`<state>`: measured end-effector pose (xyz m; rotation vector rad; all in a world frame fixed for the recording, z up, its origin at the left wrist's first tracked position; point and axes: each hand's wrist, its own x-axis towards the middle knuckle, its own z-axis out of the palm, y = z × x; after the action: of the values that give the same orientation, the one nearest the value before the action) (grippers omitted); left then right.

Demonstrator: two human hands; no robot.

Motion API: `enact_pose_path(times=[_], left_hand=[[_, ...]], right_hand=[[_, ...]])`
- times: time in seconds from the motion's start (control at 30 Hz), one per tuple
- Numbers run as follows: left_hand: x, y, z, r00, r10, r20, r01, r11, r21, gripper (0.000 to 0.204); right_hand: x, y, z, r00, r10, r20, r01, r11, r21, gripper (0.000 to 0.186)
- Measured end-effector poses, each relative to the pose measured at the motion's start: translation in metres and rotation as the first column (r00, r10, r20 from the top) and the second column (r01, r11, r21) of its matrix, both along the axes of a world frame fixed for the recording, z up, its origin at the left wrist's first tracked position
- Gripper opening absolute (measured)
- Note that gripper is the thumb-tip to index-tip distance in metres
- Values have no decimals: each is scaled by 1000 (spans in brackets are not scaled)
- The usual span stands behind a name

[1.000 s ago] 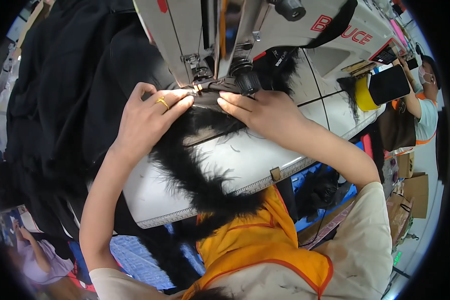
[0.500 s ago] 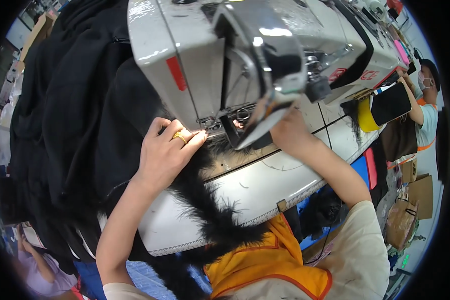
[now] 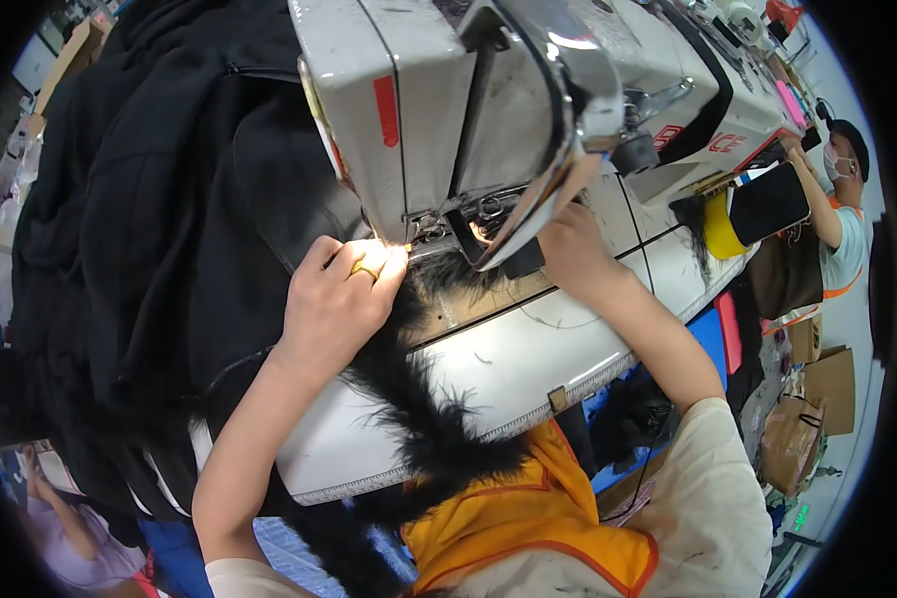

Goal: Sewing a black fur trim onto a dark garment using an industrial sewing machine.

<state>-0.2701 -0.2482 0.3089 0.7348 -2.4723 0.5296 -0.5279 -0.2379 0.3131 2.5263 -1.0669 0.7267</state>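
Head camera, far left: we see a person in a pale purple top [image 3: 90, 548], low down near the edge. Next to that, a big pile of black cloth [image 3: 140, 209] fills most of the left side, with soft folds and a zipper [image 3: 264, 72] near the top.

Our left hand [image 3: 344, 289] comes next, with a gold ring [image 3: 366, 270] on it. Its fingers are bent and close together, with hardly any gap. The tips are down at the edge of the black cloth, right beside the bright light under the white sewing machine [image 3: 429, 50]. We cannot tell if they pinch the cloth or only press on it.

A fluffy black feather trim [image 3: 448, 444] runs from near that hand, across the white table [image 3: 533, 364] and over its front edge, where a ruler strip [image 3: 603, 377] is. Below is our orange apron [image 3: 528, 523].

Our right hand [image 3: 578, 254] is on the other side of the needle part. A shiny curved metal piece [image 3: 600, 90] hides its fingertips, so we cannot tell how wide its grip is or what it holds.

Farther right, a yellow band [image 3: 723, 227] goes around a flat black thing [image 3: 775, 204]. Past it is a person in a light blue top [image 3: 847, 244], with cardboard boxes [image 3: 832, 389] below.
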Motion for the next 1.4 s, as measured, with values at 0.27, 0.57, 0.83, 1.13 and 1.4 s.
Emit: enact_pose_path(times=[0.27,0.57,0.83,1.13,1.4], left_hand=[[1,3,0,998,62,11,-62,996,68,18],[4,30,14,999,38,26,-43,963,265,31],[0,31,5,998,55,15,-56,984,166,33],[23,15,10,990,-38,-139,79,950,303,22],[3,0,-1,989,-66,-129,81,990,118,19]], right_hand=[[2,1,-3,1000,-22,5,23,999,-24,21],[10,48,34,862,-37,-506,117,985,128,36],[39,42,24,927,84,-366,-13,981,194,47],[28,22,-2,961,42,-274,-30,998,50,47],[1,0,0,993,56,-104,-56,998,5,8]])
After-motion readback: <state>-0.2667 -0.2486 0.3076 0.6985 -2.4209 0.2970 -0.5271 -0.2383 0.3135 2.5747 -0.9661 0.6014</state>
